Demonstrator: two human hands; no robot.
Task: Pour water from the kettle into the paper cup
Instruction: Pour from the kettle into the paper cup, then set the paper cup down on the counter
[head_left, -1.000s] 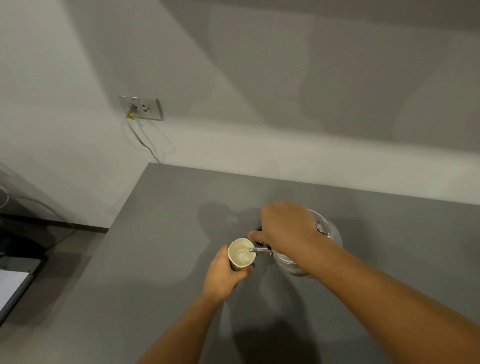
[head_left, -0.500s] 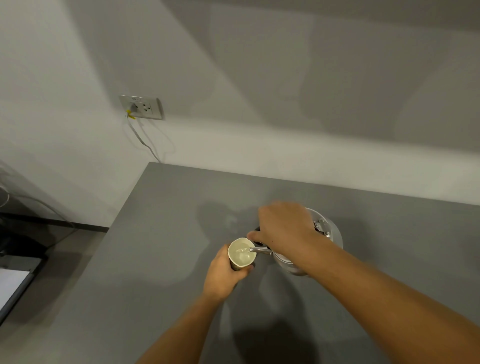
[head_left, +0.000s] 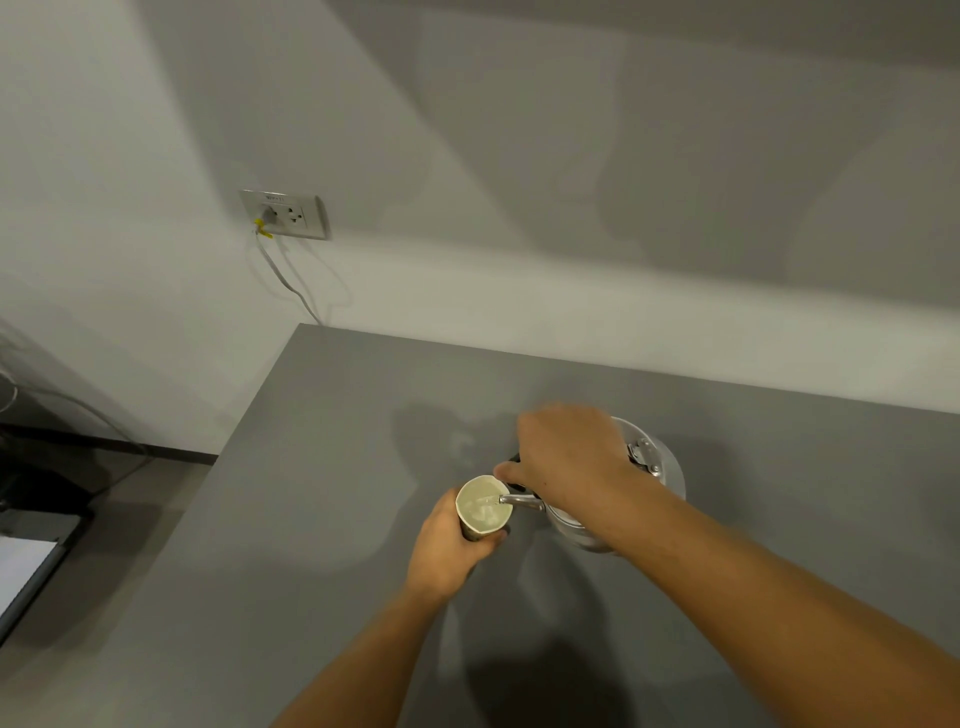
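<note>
A white paper cup is held over the grey table, with my left hand wrapped around its side from below. A silver metal kettle is tilted to the left, its thin spout reaching over the cup's rim. Water lies in the cup under the spout tip. My right hand grips the kettle's dark handle from above and hides most of the kettle's top.
The table's left edge drops to a dark floor. A wall socket with a cable plugged in sits on the white wall behind. A dark device with a white sheet lies at the far left.
Hardly anything has shifted. The kettle stays tilted with its spout over the cup, and both hands keep their hold in the same place.
</note>
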